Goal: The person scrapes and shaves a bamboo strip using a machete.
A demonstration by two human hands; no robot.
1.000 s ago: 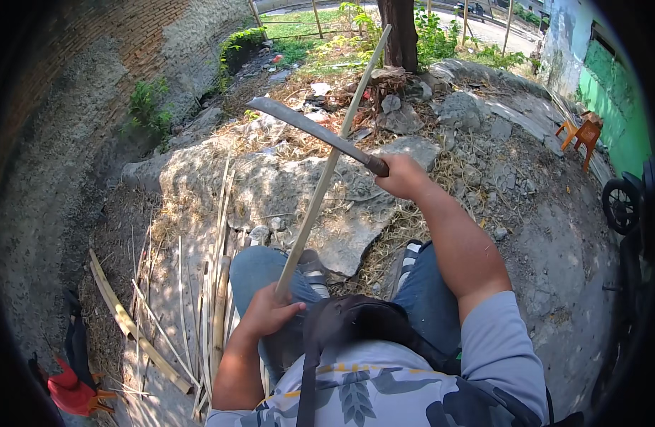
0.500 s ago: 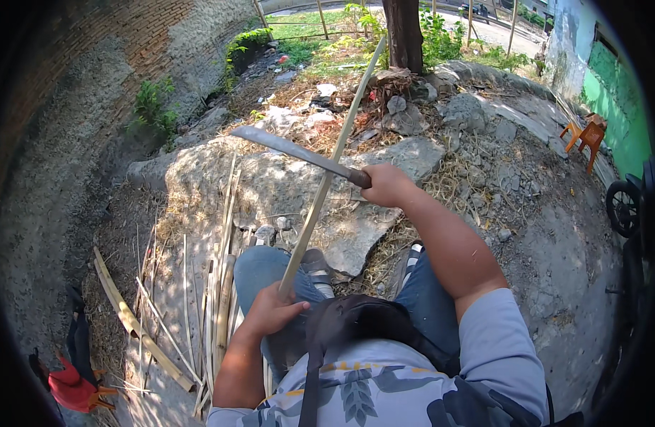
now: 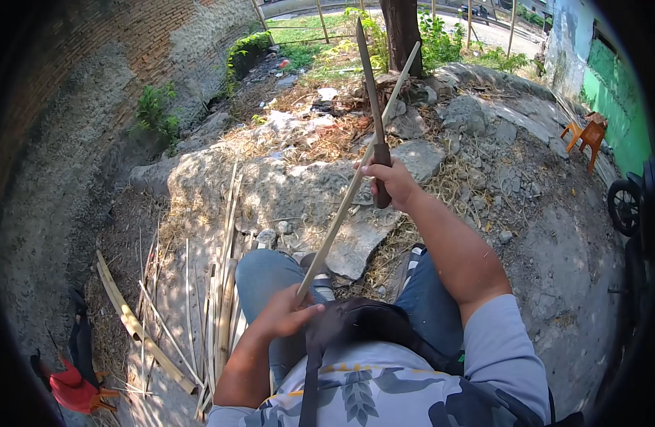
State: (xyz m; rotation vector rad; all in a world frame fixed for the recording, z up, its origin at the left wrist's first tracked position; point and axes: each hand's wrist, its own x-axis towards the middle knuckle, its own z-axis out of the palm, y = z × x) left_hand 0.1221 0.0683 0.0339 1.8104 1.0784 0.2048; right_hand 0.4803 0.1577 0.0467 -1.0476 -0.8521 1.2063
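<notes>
No text, label, brand, number or sign is reading clearly in this view. The shirt (image 3: 406, 409) is bearing a leaf print (image 3: 359, 398) and a row of yellow marks (image 3: 349, 368); the view is not settling whether these are forming letters. The machete (image 3: 371, 85) and bamboo strip (image 3: 336, 226) are showing no legible marking.
</notes>
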